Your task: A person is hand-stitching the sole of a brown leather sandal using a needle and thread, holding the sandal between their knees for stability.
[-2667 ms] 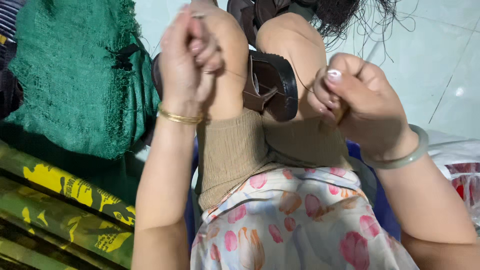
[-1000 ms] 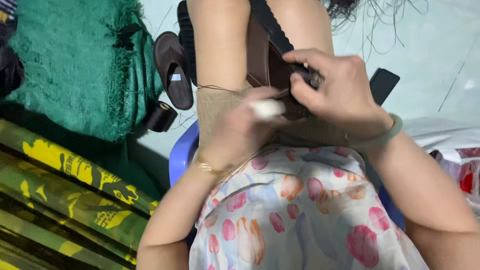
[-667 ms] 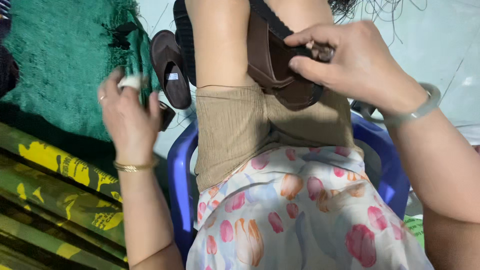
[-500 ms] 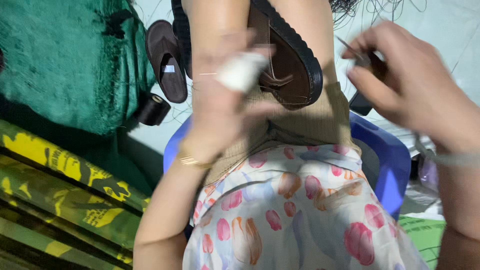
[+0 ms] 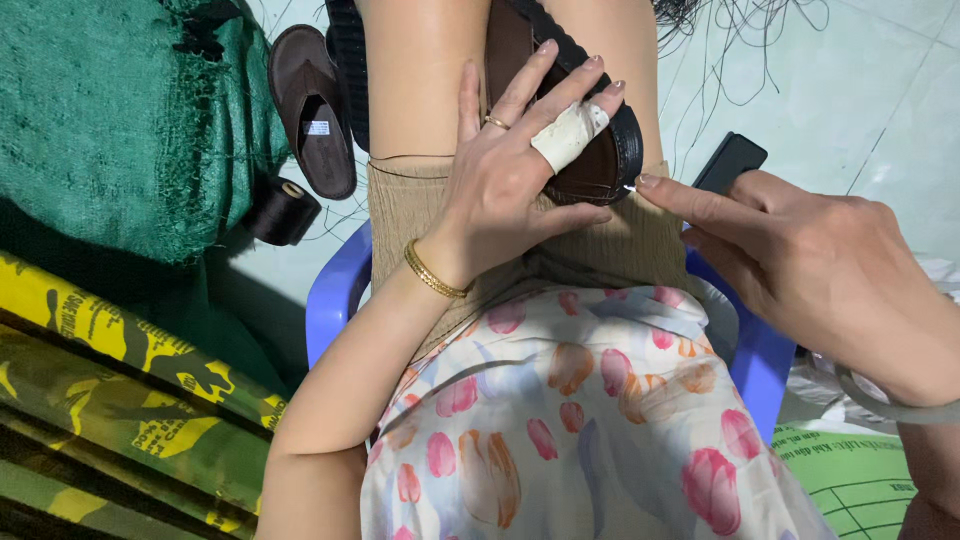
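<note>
Left hand (image 5: pixel 505 185), bandaged finger spread flat, presses the dark brown leather sandal (image 5: pixel 560 120) steady on the lap while right hand (image 5: pixel 800 270) pinches something tiny at its sole edge; firm bracing seems wise.

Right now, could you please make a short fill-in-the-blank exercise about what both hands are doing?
1. The left hand lies flat on a brown ____ held on the lap.
2. One finger of the left hand is wrapped in white ____.
3. A second sandal lies on the ____, beside a black thread spool.

Missing words: sandal; tape; floor
</note>
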